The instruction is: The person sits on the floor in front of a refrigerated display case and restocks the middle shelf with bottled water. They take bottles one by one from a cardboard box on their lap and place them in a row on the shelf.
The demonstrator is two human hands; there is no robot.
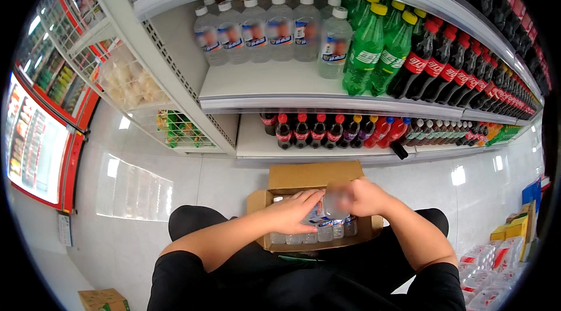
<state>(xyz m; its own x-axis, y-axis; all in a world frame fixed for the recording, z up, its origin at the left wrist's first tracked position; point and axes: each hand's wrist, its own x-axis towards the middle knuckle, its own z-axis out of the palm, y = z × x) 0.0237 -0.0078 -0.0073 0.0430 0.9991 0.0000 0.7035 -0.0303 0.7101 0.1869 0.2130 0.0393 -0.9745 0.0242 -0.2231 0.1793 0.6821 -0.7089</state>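
Note:
An open cardboard box stands on the floor between my knees, holding several clear plastic bottles with white caps and blue labels. Above them a clear bottle is raised at a tilt, partly blurred. My right hand closes round its right end. From the other side my left hand reaches in, its long fingers along the bottle's upper side and its thumb below, around the labelled part. How firmly the left hand presses is hidden.
Ahead, a white shelf bears clear bottles, green bottles and red-capped dark bottles. Smaller bottles line the lower shelf. A wire rack and lit red cooler stand left. Packed bottles lie at right.

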